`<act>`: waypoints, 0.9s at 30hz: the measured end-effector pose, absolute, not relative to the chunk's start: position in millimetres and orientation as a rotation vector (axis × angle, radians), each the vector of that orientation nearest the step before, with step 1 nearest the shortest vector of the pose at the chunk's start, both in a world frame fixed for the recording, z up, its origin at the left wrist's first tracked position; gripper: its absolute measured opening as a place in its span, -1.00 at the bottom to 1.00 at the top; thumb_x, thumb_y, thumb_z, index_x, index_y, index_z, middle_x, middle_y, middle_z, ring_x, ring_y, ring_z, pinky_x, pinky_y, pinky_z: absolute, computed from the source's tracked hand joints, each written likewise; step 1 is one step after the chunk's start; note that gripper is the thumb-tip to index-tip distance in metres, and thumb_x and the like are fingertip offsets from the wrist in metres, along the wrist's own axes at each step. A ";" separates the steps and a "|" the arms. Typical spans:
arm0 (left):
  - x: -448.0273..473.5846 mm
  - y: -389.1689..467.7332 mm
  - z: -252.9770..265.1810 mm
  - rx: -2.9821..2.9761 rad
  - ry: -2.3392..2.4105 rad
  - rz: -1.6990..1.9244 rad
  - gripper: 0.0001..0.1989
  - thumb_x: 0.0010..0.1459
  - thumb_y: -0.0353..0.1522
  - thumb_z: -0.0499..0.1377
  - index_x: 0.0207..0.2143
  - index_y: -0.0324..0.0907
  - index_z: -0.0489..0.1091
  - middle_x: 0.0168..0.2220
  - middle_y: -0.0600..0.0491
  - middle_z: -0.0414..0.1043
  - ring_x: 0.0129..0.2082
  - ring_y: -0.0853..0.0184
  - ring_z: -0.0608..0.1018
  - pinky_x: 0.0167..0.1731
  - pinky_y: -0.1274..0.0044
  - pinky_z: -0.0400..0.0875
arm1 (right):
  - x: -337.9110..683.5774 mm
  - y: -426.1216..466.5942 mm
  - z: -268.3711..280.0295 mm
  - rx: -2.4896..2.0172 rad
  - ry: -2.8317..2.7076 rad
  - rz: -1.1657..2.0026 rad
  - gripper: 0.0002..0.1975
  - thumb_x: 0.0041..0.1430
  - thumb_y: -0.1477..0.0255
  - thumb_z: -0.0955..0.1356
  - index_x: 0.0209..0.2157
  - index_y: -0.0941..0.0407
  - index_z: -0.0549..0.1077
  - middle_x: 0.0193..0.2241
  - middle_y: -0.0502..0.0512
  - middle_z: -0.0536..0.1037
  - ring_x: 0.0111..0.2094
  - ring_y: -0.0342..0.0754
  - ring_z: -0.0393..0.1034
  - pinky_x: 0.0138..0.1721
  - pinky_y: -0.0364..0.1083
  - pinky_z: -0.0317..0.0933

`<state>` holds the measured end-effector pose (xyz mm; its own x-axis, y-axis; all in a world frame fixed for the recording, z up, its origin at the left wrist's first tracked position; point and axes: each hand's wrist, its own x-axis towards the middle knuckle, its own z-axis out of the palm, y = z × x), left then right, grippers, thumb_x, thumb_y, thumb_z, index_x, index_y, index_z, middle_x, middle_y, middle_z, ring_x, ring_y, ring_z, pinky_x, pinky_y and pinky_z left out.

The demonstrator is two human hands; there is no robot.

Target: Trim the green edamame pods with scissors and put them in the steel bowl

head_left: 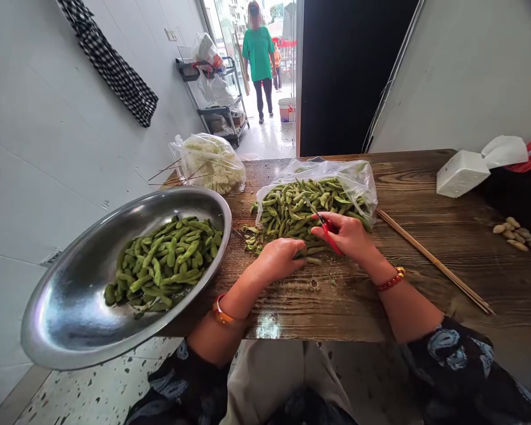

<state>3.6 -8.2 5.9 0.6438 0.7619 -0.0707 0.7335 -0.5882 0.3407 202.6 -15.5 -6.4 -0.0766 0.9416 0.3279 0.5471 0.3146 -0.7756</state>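
Observation:
My right hand (347, 234) is closed round red-handled scissors (331, 239), their blades pointing up and left over a heap of edamame pods (287, 206). The heap spills from a clear plastic bag (360, 177) on the wooden table. Just in front of it, my left hand (279, 260) is closed, thumb and fingers pinched on an edamame pod (300, 252) that shows only in part. To the left, a wide steel basin (66, 313) holds a pile of edamame pods (168, 260). Small trimmed bits (253, 239) lie between basin and heap.
A bag of cauliflower-like florets (216, 165) with thin skewers stands behind the basin. Wooden skewers (433, 260) lie at right, near a tissue box (462, 174) and peanuts (517, 233). Beyond the table are a shelf cart (221, 109) and a person in green (259, 56) at the doorway.

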 end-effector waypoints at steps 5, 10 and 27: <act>3.2 -11.6 4.2 2.561 1.144 0.128 -0.87 0.08 -0.34 0.15 -0.32 -0.13 0.48 -0.36 0.03 0.50 -0.34 0.29 0.48 -0.39 0.56 0.22 | 199.7 -17.1 -6.0 -1.369 -1.759 0.577 -0.46 0.06 0.06 0.37 -0.07 0.18 0.54 -0.62 -0.06 0.35 -0.58 -0.18 0.12 -0.54 -0.17 0.04; 1.7 -8.3 1.5 2.286 1.185 0.538 -0.92 0.03 -0.38 0.17 -0.42 -0.19 0.46 -0.50 0.10 0.41 -0.47 0.40 0.38 -0.44 0.59 0.19 | 199.4 -17.4 -6.5 -1.363 -1.762 0.584 -0.46 0.07 0.07 0.36 -0.05 0.18 0.52 -0.60 -0.05 0.36 -0.57 -0.18 0.15 -0.52 -0.17 0.06; -3.0 -4.1 8.9 1.557 1.110 0.942 -0.75 0.02 -0.22 0.23 -0.43 -0.24 0.34 -0.68 0.22 0.18 -0.70 0.54 0.23 -0.66 0.65 0.12 | 196.8 -19.1 -9.4 -1.259 -1.871 0.559 -0.48 0.05 0.14 0.41 -0.03 0.17 0.48 -0.39 0.08 0.54 -0.43 -0.07 0.38 -0.33 -0.08 0.31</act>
<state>-3.0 -4.1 8.9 0.2857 0.9568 0.0535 0.2086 -0.1166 0.9710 196.8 -19.1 -9.4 -0.1889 0.9101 0.3689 0.5588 0.4085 -0.7217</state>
